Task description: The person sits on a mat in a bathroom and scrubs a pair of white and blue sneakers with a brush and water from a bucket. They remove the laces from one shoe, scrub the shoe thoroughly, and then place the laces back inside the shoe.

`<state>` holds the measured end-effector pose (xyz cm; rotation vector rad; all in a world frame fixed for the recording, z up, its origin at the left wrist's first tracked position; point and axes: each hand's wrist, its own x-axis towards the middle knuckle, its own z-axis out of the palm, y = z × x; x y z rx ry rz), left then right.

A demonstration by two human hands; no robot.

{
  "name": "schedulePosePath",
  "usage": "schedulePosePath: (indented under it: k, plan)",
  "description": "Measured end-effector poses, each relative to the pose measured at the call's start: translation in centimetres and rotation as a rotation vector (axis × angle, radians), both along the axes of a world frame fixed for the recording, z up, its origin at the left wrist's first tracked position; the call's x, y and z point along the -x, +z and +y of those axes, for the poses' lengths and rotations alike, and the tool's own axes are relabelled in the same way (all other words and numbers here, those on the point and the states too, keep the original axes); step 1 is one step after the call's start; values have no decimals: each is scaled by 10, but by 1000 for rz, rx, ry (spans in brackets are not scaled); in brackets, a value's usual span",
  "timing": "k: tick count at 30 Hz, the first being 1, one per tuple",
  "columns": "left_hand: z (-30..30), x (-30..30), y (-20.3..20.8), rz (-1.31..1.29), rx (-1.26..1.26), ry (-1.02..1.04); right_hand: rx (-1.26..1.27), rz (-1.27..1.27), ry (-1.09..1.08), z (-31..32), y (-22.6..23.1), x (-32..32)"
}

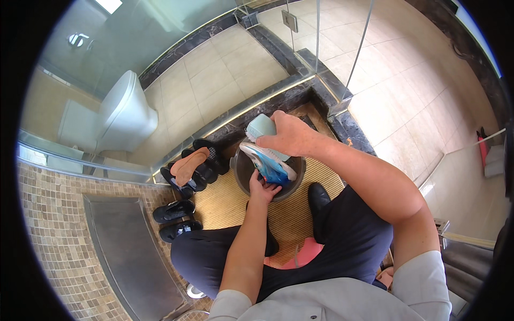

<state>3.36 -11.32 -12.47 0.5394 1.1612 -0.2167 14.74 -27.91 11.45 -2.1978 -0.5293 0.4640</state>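
A blue and white sneaker [272, 168] lies tilted over a dark round bucket [241, 181]. My left hand [261, 189] grips it from the near side, the fingers curled round its blue part. Above the sneaker, my right hand [293, 135] is closed on a pale green scrub brush [261, 127]. The brush's bristles face the white sole side; whether they touch it I cannot tell. What lies inside the bucket is mostly hidden by the shoe and hands.
Black slippers [174, 211] and several dark shoes stand left of the bucket, with tan insoles [190, 165] on top. A ribbed yellow mat [217, 206] lies beneath. Between my legs shows a pink seat [308, 253]. Beyond are a marble ledge [289, 88], glass panels and a toilet [126, 109].
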Motion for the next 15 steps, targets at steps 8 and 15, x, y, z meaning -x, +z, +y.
schedulePosePath:
  k: [8,15]
  plan:
    - [-20,0,-26,-167,-148,461,24,13,-2,-10,1,-2]
    - [-27,0,-25,-226,130,573,-61,-76,-22,-10,-8,-6]
